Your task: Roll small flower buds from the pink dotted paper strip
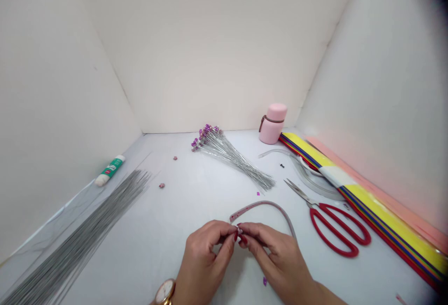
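Note:
My left hand (pixel 212 249) and my right hand (pixel 276 253) meet near the table's front, thumbs and fingertips pinched together. Between them is a small pinkish folded piece (pixel 239 231), mostly covered by the fingers. A curved mauve strip (pixel 268 203) lies just behind, its far part passing behind my right hand. Close to that hand is a tiny purple scrap (pixel 265 281). Two small pink crumpled pieces, one of them a pink bud-like piece (pixel 161 185), rest farther left. At the back lies a bundle of silvery wire stems (pixel 238 155) with purple tips.
Red-handled scissors (pixel 334 225) lie right of my hands. Grey wires (pixel 91 230) spread along the left, beside a glue stick (pixel 109 170). Coloured strips (pixel 381 211) line the right wall, near clear curled strips (pixel 308 179). A pink flask (pixel 273 124) stands at the back.

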### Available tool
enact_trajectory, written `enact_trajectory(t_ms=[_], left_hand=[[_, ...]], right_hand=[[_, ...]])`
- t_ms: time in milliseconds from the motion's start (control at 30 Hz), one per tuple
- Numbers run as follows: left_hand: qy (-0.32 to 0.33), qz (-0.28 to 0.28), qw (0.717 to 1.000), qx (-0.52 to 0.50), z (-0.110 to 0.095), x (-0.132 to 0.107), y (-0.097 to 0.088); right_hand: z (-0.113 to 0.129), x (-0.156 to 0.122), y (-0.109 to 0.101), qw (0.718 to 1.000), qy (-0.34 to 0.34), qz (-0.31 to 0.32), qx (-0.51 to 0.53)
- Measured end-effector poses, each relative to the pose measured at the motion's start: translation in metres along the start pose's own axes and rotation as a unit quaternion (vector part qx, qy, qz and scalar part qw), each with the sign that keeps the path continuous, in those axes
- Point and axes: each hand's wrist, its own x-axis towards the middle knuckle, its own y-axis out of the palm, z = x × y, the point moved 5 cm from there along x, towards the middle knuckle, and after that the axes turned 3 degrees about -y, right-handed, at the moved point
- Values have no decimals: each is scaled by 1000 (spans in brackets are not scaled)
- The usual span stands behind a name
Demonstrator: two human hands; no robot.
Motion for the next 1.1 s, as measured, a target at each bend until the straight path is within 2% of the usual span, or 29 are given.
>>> enact_trajectory(t_ms=[167,333,500,633,800,933,1000,1100], left_hand=[[-17,43,998,-30,0,2,5],[-22,36,999,-26,1,3,4],[-33,24,998,-52,3,4,3],[-37,18,997,-61,6,3,4],[-44,3,998,-39,8,2,1],[-8,30,999,-7,5,1,2],[8,53,999,-5,3,0,4],[-1,48,999,8,3,1,4]], right_hand=[[-12,-2,4,986,116,14,121],[-13,1,6,964,178,19,196],[-17,1,11,922,252,11,294],[-17,0,15,907,267,16,325],[-17,-1,15,912,261,23,317],[-16,-2,19,914,259,65,304],[-15,-1,22,906,265,71,323],[-15,0,24,887,274,64,366]])
